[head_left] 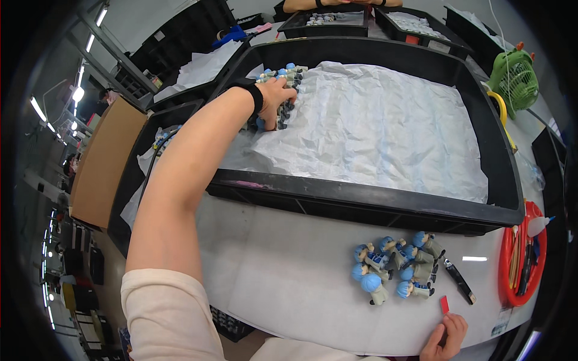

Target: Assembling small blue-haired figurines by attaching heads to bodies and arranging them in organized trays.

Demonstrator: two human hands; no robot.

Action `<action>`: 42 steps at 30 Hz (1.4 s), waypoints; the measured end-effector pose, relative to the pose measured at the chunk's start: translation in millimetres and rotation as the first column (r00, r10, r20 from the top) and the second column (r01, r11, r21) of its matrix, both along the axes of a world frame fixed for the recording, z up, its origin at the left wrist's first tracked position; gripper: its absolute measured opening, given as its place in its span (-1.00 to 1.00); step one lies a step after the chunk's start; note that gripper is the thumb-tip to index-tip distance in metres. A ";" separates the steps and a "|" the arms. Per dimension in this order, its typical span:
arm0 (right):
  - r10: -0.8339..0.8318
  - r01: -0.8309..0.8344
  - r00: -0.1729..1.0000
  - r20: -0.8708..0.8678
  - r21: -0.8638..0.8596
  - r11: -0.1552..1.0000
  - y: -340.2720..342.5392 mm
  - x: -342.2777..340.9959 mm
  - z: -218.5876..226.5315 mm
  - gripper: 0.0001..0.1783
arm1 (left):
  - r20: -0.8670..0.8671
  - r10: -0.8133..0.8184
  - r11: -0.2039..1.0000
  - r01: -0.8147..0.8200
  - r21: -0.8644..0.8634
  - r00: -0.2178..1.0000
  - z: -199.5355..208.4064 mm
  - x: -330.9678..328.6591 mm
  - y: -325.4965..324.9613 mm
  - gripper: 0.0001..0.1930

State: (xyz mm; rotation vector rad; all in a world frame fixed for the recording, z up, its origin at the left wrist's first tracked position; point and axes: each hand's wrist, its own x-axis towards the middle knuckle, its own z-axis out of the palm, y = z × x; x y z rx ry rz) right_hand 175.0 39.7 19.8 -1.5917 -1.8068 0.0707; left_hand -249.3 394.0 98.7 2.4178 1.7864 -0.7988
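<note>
My left hand (276, 102) reaches into a large black tray (361, 195) at its left end. Its fingers curl down around one of the small blue-haired figurines (288, 73) packed there; the grip is partly hidden. White crumpled tissue paper (373, 126) covers the rest of the tray's inside. My right hand (445, 338) rests low on the table at the right, fingers bent together. A small red strip (445, 304) touches its fingertips, and whether they pinch it I cannot tell. Just above lies a loose group of several blue-haired figurines (394, 262).
Beside the figurines lies a black-handled craft knife (460, 283). A red basket (504, 283) of tools stands at the right edge. Beyond the tray are a green fan (513, 81), more black trays (328, 30) and another person's arms (337, 3). A cardboard sheet (108, 162) stands at left.
</note>
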 end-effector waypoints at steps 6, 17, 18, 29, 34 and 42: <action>-0.013 0.013 1.000 -0.020 0.000 1.000 1.7 -0.9 0.1 -0.87 | 0.050 -0.107 0.993 0.104 0.053 0.993 -11.4 -15.2 4.1 -0.19; 0.000 0.000 1.000 -0.001 0.049 0.999 -5.3 1.0 -1.5 -0.88 | 0.360 -0.061 0.985 -0.003 0.174 0.931 19.6 -19.3 -16.5 -0.36; -0.001 0.001 1.000 0.000 0.051 0.999 -7.5 0.2 -2.8 -0.88 | 0.358 -0.094 0.967 0.001 0.253 0.929 26.0 -19.7 -20.5 -0.38; -0.033 0.039 0.997 -0.068 0.088 0.995 -5.6 1.8 -14.9 -0.85 | 0.422 -0.564 0.816 0.399 0.418 0.710 121.5 70.4 -210.2 -0.52; -0.007 0.020 0.996 -0.088 0.144 0.989 -7.2 1.4 -15.9 -0.86 | 0.249 -0.483 0.873 0.484 0.061 0.839 62.8 111.3 -259.7 -0.56; 0.012 0.007 0.994 -0.107 0.176 0.984 -12.2 4.6 -22.2 -0.86 | 0.126 -0.531 0.843 0.506 0.185 0.838 -26.7 153.2 -248.4 -0.50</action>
